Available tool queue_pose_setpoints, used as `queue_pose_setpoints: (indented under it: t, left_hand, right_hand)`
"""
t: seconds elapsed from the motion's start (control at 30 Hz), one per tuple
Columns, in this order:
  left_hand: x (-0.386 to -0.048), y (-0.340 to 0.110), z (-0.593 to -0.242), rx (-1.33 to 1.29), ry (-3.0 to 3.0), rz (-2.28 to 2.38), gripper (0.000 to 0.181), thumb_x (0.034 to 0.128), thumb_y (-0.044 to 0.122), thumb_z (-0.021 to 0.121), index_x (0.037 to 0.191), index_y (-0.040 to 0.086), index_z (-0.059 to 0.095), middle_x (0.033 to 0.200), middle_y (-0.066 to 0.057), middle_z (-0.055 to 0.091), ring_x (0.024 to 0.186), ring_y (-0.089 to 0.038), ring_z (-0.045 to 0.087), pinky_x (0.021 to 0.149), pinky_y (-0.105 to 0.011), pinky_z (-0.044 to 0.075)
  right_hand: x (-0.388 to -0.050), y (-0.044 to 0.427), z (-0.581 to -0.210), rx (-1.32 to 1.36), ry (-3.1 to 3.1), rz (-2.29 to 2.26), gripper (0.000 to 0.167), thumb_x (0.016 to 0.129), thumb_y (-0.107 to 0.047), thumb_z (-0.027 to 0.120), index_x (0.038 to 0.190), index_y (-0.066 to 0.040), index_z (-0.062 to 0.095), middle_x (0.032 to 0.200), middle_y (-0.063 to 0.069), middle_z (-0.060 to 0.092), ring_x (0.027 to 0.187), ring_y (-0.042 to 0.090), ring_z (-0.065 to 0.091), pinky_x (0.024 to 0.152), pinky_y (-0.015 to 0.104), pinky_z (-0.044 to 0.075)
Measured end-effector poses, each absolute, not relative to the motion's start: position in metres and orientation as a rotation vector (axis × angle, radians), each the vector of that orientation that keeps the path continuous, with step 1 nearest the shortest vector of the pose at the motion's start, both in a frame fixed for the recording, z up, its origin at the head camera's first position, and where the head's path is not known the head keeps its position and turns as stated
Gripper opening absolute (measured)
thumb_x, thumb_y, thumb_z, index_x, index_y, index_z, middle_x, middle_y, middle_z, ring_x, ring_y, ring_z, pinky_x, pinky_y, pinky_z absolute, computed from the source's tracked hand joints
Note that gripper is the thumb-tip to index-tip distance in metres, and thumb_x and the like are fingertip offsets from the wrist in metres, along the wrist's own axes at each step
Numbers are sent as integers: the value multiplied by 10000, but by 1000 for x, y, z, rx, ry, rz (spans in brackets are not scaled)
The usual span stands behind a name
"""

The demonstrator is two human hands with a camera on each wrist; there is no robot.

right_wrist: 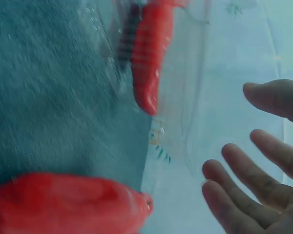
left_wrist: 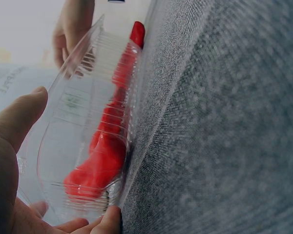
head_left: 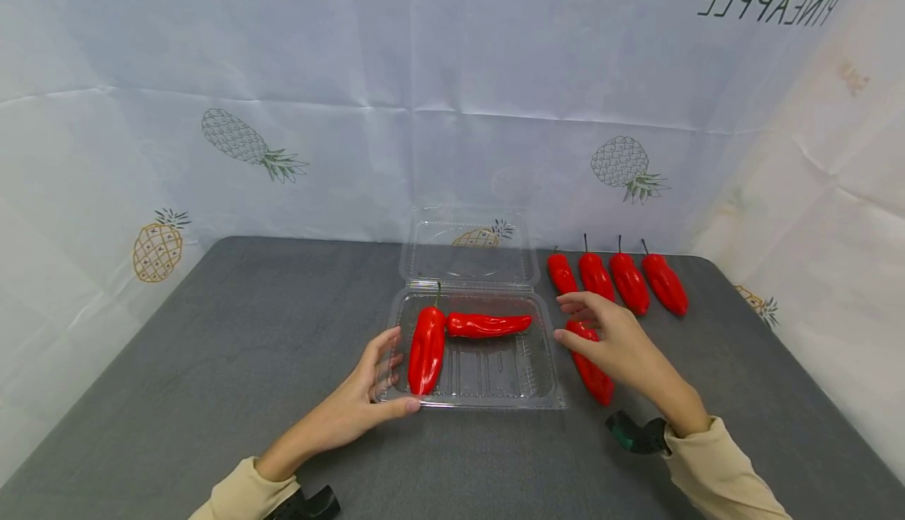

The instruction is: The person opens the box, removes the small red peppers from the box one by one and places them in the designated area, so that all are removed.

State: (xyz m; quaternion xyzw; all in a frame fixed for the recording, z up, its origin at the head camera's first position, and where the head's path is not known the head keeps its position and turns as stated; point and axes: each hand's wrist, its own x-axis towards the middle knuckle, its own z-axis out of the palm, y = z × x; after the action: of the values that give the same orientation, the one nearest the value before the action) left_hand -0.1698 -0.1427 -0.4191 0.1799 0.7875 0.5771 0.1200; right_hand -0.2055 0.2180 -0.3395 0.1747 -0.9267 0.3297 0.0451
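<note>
A clear plastic clamshell box [head_left: 495,404] lies with its lid [head_left: 467,261] raised at the back. Inside are two glossy red peppers: one [head_left: 427,351] lengthwise along the left side, stem away from me, the other [head_left: 489,326] crosswise at the back. My left hand [head_left: 346,410] rests at the front left corner, fingers along the left wall and thumb by the front rim. Beyond the box's right edge hovers my right hand [head_left: 618,339], fingers spread, holding nothing. Beneath it a red pepper [head_left: 595,381] lies on the table, partly hidden; the right wrist view shows a pepper [right_wrist: 68,202] below that hand.
Several more red peppers [head_left: 663,284] lie in a row at the back right of the grey table [head_left: 269,331], stems away from me. The right hand hides part of this row. A pale cloth [head_left: 452,49] printed with pineapples hangs behind the table's back edge.
</note>
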Motion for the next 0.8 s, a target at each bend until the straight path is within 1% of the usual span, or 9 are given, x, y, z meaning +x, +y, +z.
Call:
queue_pose_setpoints:
  t: [0.1,0.3,0.43,0.63,0.8]
  left_hand:
    - [-170,-143,-419,529,2297,1692,969,894,261,740,1570,123,60,1654,-134,97,1498,-416,242,1168,-548,327]
    - [-170,-143,-420,533,2296,1699,964,894,257,740,1570,126,65,1654,-131,102,1495,-419,246,1168,-553,328]
    - [-170,-143,-420,538,2302,1696,963,894,258,740,1569,125,66,1653,-133,103,1494,-422,248,1167,-551,329]
    - [-170,-143,-420,539,2300,1698,968,893,259,741,1569,125,62,1652,-134,96,1495,-424,241,1169,-555,325]
    - [-170,-143,-420,536,2301,1699,966,892,259,741,1569,126,65,1653,-133,97,1493,-422,248,1168,-556,325]
  right_hand:
    - [-205,211,-343,575,-2804,998,474,887,-117,735,1312,-9,555,1252,188,637,1090,372,647,939,541,546]
    - [-202,199,-349,628,-2768,990,482,877,-93,739,1315,-6,556,1279,181,635,1089,359,666,929,529,555]
    - [-202,193,-352,674,-2755,991,494,877,-107,746,1324,-7,559,1275,178,636,1077,347,677,922,501,563]
    - [-200,182,-354,662,-2784,1023,509,889,-167,746,1344,-37,560,1284,151,642,1087,349,671,929,523,559]
    - [-200,169,-357,642,-2795,1049,514,878,-167,758,1342,-54,565,1283,132,648,1072,323,679,915,508,570]
